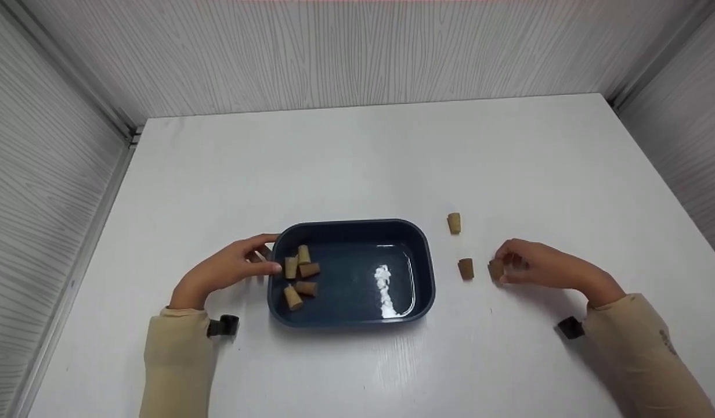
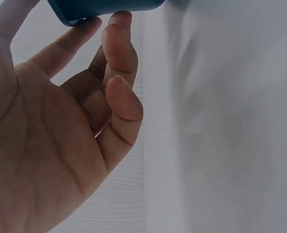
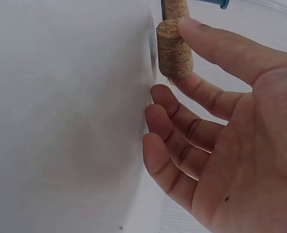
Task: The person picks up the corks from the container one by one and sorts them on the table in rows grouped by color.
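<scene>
A dark blue rectangular tub (image 1: 349, 322) sits on the white table, with several cork stoppers (image 1: 292, 297) gathered at its left end. My left hand (image 1: 233, 264) holds the tub's left side, thumb at the rim and fingers along the outer wall. In the left wrist view, its fingertips (image 2: 119, 46) reach the tub's blue wall (image 2: 109, 5). To the right of the tub, my right hand (image 1: 537, 266) pinches a brown cork (image 3: 176, 53) between thumb and index finger; the other fingers curl loosely beside the tabletop.
Two more corks stand apart on the table between the tub and my right hand: a darker one (image 1: 466, 269) close by and a lighter one (image 1: 454, 223) farther back. Wood-grain panels (image 1: 357, 55) wall in the table (image 1: 346, 157) at the back and sides.
</scene>
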